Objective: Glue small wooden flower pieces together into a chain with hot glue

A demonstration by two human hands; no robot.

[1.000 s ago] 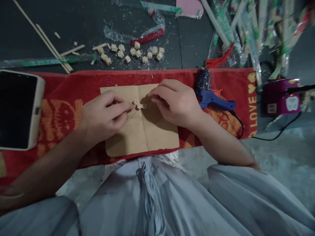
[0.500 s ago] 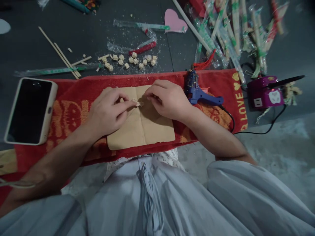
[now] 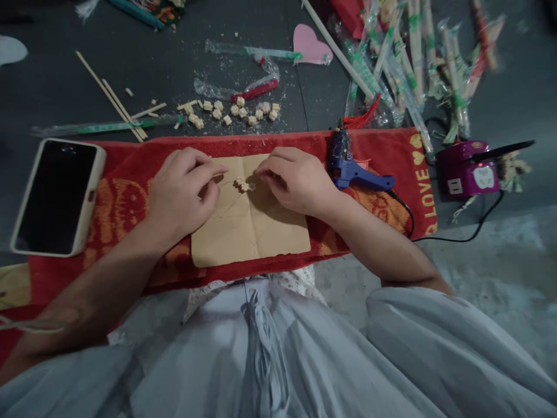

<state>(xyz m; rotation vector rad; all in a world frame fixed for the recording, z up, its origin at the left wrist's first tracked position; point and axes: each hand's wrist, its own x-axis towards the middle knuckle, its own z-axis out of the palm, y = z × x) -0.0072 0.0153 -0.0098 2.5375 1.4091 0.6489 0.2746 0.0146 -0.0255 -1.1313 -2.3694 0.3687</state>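
Note:
A small pale wooden cluster (image 3: 242, 186) lies on a creased brown paper sheet (image 3: 256, 232) spread over a red towel (image 3: 130, 174). My left hand (image 3: 183, 188) rests on the sheet's left edge, fingers curled, a short way from the cluster; whether it holds anything is hidden. My right hand (image 3: 296, 180) sits just right of the cluster, fingertips bent and pinched close to it, with nothing clearly showing between them.
A phone (image 3: 56, 194) lies at the towel's left end. A blue glue gun (image 3: 352, 165) rests right of my right hand, with a purple device (image 3: 467, 171) beyond. Several small wooden pieces (image 3: 237, 111), thin sticks (image 3: 111, 96), wrappers and a pink heart (image 3: 310, 45) lie on the dark floor behind.
My left hand has let go of the small cluster and drawn back to the left; the cluster now lies free on the paper. My right hand has stayed beside it.

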